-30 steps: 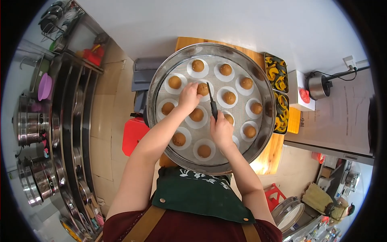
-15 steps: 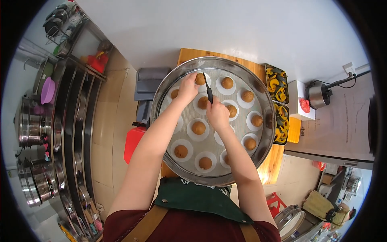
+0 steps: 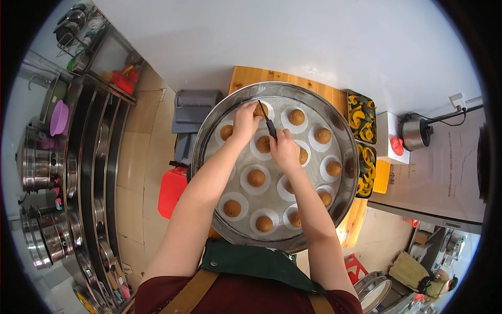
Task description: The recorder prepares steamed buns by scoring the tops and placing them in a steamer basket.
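Note:
A round metal steamer tray (image 3: 342, 201) holds several brown dough balls (image 3: 256, 178), each on a white paper disc (image 3: 246, 184). At the tray's far side, the fingers of my left hand (image 3: 246, 121) close on the left of one dough ball (image 3: 264, 110). My right hand (image 3: 286, 152) grips the black handle of a slim knife (image 3: 270, 128). Its narrow dark blade points away from me, lying over that same ball. Whether the blade cuts in cannot be made out. My forearms cover parts of some balls and discs.
The tray rests on a wooden table (image 3: 251, 76) against a white wall. Right of it are two black trays of pumpkin pieces (image 3: 362, 118), a white box (image 3: 388, 133) and a metal pot (image 3: 415, 135). At left stand grey bins (image 3: 196, 107), a red container (image 3: 172, 192) and metal shelving (image 3: 86, 157).
The knife blade has shifted from the ball's right side to across its middle. My left hand stays at the same ball. The whole view has moved slightly.

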Demonstrator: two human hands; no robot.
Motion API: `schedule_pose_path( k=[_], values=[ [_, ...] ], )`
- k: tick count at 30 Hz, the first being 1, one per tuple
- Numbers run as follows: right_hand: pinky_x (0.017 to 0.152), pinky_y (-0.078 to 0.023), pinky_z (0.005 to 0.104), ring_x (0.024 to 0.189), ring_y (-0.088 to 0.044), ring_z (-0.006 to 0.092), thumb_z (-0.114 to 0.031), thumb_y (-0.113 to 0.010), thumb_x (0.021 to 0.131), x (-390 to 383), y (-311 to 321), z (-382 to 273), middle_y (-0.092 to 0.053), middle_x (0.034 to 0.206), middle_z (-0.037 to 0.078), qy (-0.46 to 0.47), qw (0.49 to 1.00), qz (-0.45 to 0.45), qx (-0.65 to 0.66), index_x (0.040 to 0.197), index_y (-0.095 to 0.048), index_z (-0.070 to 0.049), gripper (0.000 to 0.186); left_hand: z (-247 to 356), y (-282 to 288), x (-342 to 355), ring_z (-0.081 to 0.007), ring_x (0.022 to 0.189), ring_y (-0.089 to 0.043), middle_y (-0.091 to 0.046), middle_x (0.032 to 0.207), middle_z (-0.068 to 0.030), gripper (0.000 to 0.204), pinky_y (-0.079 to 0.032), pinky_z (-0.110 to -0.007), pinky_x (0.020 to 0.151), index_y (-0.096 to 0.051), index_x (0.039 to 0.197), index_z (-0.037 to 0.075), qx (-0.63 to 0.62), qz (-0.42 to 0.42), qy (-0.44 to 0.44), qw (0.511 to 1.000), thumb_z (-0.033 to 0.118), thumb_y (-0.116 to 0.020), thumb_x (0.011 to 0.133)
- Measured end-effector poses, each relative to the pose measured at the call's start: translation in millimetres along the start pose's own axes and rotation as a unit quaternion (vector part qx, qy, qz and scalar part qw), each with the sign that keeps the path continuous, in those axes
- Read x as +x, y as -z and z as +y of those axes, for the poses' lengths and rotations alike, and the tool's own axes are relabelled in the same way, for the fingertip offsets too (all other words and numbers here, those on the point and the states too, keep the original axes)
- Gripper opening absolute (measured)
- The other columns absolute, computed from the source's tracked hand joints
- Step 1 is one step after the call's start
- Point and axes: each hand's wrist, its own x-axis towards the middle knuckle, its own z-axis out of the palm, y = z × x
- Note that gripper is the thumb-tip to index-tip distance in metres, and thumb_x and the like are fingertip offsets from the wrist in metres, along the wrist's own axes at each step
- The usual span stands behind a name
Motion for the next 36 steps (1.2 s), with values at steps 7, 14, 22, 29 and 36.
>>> schedule_pose_path(
  k=[7, 14, 22, 29, 36],
  values=[
    [0.056, -0.048, 0.0447, 0.064, -0.059, 0.0365, -0.021, -0.053, 0.081, 6.5, -0.9, 1.9, -0.054, 0.084, 0.017, 0.009, 1.000, 0.008, -0.012, 0.092, -0.054, -0.002, 0.021, -1.7, -3.3, 1.5, -0.0327, 0.093, -0.056, -0.058, 0.100, -0.0169, 0.039, -0.045, -0.036, 0.082, -0.058, 0.101, -0.003, -0.026, -0.004, 0.021, 0.999, 0.003, -0.069, 0.063],
    [0.054, -0.048, 0.0446, 0.061, -0.058, 0.0358, -0.020, -0.053, 0.081, -6.3, 0.9, 7.7, -0.053, 0.083, 0.017, 0.020, 1.000, -0.006, -0.009, 0.089, -0.052, -0.002, 0.020, -3.2, -1.3, 1.1, -0.0324, 0.092, -0.056, -0.058, 0.099, -0.0162, 0.038, -0.046, -0.036, 0.080, -0.059, 0.100, -0.003, -0.004, -0.005, 0.004, 1.000, 0.002, -0.068, 0.064],
    [0.058, -0.047, 0.0424, 0.068, -0.058, 0.0349, -0.020, -0.054, 0.081, -5.3, 8.7, 9.8, -0.054, 0.085, 0.016, -0.003, 0.998, -0.051, -0.035, 0.097, -0.055, -0.002, 0.024, -0.6, -1.3, 4.3, -0.0308, 0.089, -0.058, -0.060, 0.097, -0.0149, 0.039, -0.047, -0.033, 0.078, -0.059, 0.101, -0.004, 0.024, -0.005, 0.019, 1.000, 0.000, -0.069, 0.064],
    [0.061, -0.046, 0.0416, 0.073, -0.058, 0.0349, -0.019, -0.054, 0.081, -17.4, 31.7, 1.5, -0.054, 0.088, 0.016, -0.015, 1.000, -0.003, 0.022, 0.102, -0.055, -0.003, 0.026, -3.2, -4.5, -1.4, -0.0324, 0.099, -0.052, -0.056, 0.105, -0.0168, 0.049, -0.042, -0.036, 0.086, -0.054, 0.109, -0.005, -0.023, -0.021, 0.030, 0.999, 0.005, -0.070, 0.063],
    [0.062, -0.047, 0.0422, 0.070, -0.057, 0.0357, -0.018, -0.055, 0.081, -24.7, 36.9, 4.0, -0.055, 0.087, 0.016, -0.011, 0.997, 0.032, 0.064, 0.100, -0.055, -0.002, 0.025, 25.1, -14.2, 2.1, -0.0338, 0.102, -0.046, -0.050, 0.105, -0.0162, 0.059, -0.040, -0.040, 0.088, -0.048, 0.110, -0.001, 0.081, 0.014, 0.130, 0.988, 0.014, -0.075, 0.060]
  ],
)
